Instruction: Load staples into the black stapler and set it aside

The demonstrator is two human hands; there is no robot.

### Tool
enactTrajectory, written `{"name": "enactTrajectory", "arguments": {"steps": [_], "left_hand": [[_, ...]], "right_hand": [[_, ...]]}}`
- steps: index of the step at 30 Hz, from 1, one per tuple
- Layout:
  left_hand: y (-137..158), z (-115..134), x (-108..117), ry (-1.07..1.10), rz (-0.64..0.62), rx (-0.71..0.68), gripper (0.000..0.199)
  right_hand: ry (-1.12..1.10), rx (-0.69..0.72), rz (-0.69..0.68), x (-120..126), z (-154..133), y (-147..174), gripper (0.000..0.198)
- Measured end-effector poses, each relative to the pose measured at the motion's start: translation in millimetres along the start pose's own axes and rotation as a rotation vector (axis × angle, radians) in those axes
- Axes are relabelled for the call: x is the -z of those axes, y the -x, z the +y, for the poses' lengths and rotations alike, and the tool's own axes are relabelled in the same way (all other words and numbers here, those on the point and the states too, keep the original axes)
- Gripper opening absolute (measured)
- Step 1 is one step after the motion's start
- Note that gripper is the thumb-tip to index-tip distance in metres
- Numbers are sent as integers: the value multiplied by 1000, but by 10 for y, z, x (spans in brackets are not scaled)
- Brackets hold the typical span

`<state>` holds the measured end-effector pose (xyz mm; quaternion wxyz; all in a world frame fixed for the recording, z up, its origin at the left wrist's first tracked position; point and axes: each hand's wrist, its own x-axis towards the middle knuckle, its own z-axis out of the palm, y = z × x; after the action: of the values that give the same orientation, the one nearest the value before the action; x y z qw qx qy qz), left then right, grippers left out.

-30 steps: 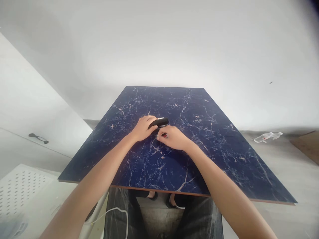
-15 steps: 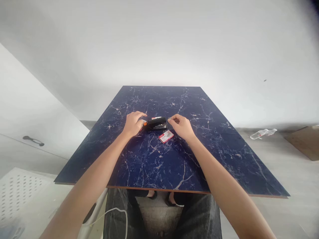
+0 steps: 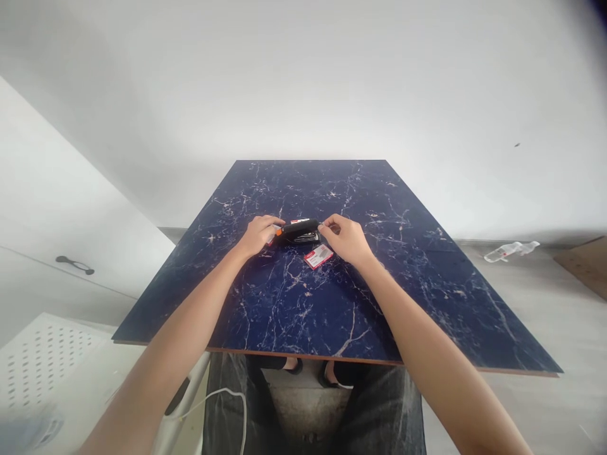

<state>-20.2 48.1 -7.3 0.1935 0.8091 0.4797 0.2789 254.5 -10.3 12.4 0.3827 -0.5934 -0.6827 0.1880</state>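
A black stapler (image 3: 298, 227) with an orange patch at its left end lies on the dark blue marbled table (image 3: 294, 309). My left hand (image 3: 258, 234) is closed at the stapler's orange end, its forefinger reaching over the top. At the stapler's right end, my right hand (image 3: 344, 235) is pinched closed; what lies between thumb and forefinger is too small to name. Just in front of the stapler rests a small red and white box (image 3: 318, 256). Another red and white item (image 3: 300, 221) shows partly behind the stapler, and a bit of red peeks out beside my left fingers.
A white wall stands behind the table. On the floor at the right lie a clear plastic bottle (image 3: 505, 251) and a brown board or box (image 3: 585, 265). To the left are a white door with a dark handle (image 3: 74, 264) and a perforated white surface (image 3: 42, 354).
My left hand has come in closer around the stapler's orange end. The right pinch has moved slightly against the stapler's right end. The whole view has shifted a little.
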Motion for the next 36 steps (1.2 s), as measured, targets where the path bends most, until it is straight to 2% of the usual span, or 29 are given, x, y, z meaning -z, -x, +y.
{"name": "enactTrajectory", "arguments": {"steps": [4,7,13,16,20,27,31,34,36], "left_hand": [[-20,-26,0,28,-48,-47,43],[-34,-49,2,16,-67,-68,44],[-20,-135,16,-16,-92,-49,49],[17,-75,29,-11,-63,-106,46],[64,79,39,-73,-28,-226,42],[56,180,30,-121,-41,-235,33],[59,179,35,-118,-43,-225,34],[66,176,36,-111,-45,-205,35],[66,176,33,-104,-43,-206,36]], "right_hand": [[64,21,-38,-21,71,-17,17],[22,18,-88,-38,100,-24,14],[-93,-125,-140,-79,136,-34,18],[-171,-145,-142,-98,174,-46,20],[-211,-101,-142,-90,188,-44,20],[-116,64,-79,-54,112,-8,19],[89,174,-67,-11,119,-22,19],[271,150,34,84,185,-62,20],[296,88,128,160,255,-95,22]]}}
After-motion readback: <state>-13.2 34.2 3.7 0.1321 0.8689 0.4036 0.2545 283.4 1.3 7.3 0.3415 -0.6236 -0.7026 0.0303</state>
